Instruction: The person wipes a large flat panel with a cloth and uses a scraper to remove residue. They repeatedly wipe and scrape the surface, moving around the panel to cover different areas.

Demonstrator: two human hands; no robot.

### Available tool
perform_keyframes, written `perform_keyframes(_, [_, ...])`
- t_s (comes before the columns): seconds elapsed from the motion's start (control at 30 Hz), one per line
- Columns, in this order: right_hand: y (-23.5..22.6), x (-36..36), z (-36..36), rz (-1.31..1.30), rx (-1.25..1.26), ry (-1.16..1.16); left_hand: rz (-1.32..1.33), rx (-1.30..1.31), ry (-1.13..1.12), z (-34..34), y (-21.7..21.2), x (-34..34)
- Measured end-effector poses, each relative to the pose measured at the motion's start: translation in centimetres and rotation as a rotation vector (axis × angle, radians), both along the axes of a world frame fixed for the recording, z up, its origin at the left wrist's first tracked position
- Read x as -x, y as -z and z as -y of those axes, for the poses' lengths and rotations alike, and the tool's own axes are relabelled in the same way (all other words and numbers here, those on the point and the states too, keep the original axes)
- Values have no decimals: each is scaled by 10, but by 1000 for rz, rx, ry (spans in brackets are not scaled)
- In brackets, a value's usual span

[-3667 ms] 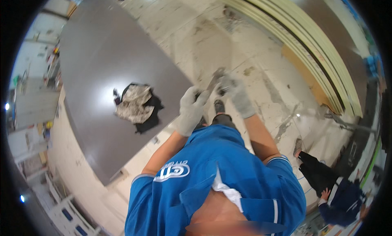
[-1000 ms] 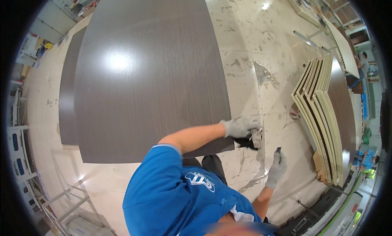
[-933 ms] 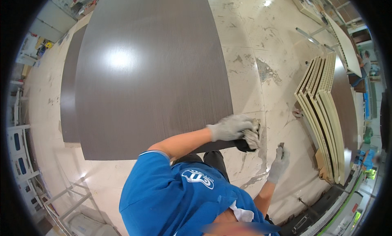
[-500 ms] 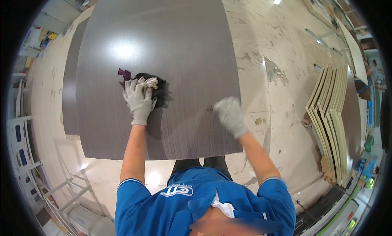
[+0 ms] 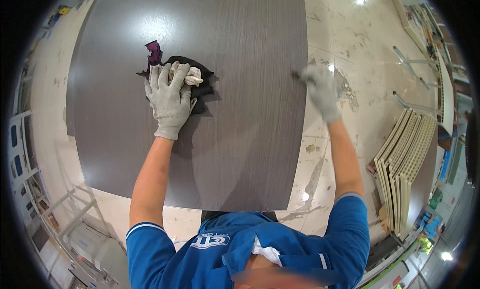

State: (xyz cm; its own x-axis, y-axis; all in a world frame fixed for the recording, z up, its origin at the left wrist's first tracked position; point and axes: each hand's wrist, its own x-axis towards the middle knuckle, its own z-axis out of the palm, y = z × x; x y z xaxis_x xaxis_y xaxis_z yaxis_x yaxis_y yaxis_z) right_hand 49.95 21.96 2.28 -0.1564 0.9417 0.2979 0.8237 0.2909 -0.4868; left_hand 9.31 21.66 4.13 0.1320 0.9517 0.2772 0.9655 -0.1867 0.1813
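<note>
A large dark grey wood-grain panel (image 5: 240, 89) lies flat under me. My left hand (image 5: 169, 100), in a grey work glove, presses flat on a bundled rag (image 5: 196, 80) of black, cream and purple cloth on the panel's left part. My right hand (image 5: 320, 89), also gloved, reaches to the panel's right edge; it is blurred and seems to pinch a small dark thing I cannot make out. Both bare forearms stretch out from my blue shirt.
Pale marbled floor (image 5: 350, 34) surrounds the panel. A stack of cream ribbed panels (image 5: 402, 164) leans at the right. Metal shelf frames (image 5: 75, 209) stand at the lower left. Metal brackets (image 5: 410, 59) lie on the floor at the upper right.
My left hand has stayed on the rag, pushed slightly further up the panel. My right hand has moved from the panel's surface out to its right edge.
</note>
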Motion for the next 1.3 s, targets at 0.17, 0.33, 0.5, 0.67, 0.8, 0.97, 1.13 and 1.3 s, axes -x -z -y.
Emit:
perform_keyframes(0.17, [16,-24,-205,-59,-164,-26,-2,11,-27,-3,9,-7])
perform_keyframes(0.33, [21,-35,-180,199,-163,-139,-7,19,-24,-11,19,-9])
perform_keyframes(0.5, [10,-18,10,0,-65,-401,-11,4,-27,-11,24,-8])
perform_keyframes(0.67, [28,-20,-49,43,20,-315,-7,-18,-36,-17,31,-5])
perform_keyframes(0.8, [49,-32,-208,-20,-147,-14,-29,-7,-33,-33,46,-2])
perform_keyframes(0.97, [51,13,-102,-110,-159,-249,-29,24,-60,-44,62,8])
perform_keyframes(1.13, [59,32,10,32,158,-499,-64,22,-149,-48,70,7])
perform_keyframes(1.3, [71,-11,-209,-191,32,-264,-34,-19,-316,-41,72,-24])
